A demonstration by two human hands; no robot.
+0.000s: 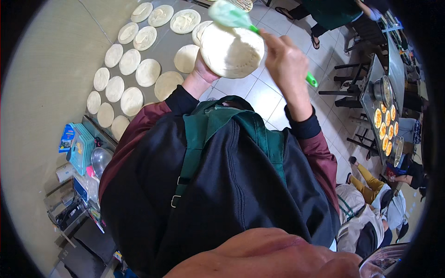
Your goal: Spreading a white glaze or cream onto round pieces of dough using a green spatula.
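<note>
My left hand supports a round, flat dough disc from below and from its left edge. A row of small dents marks the disc's surface, and a soft shadow falls across it. In my right hand is a green-handled spatula, its pale green head blurred over the disc's far edge. Whitish paste seems to coat that head. Left of my hands, a grey worktable carries several more dough discs. Those at the far end, like one disc, bear a smear of cream-coloured paste; nearer ones, like another disc, look plain.
A teal plastic basket and a metal bowl stand beyond the worktable's near end. Across the tiled floor, a second table holds several topped rounds and a metal pot. Stools and other people are at the right.
</note>
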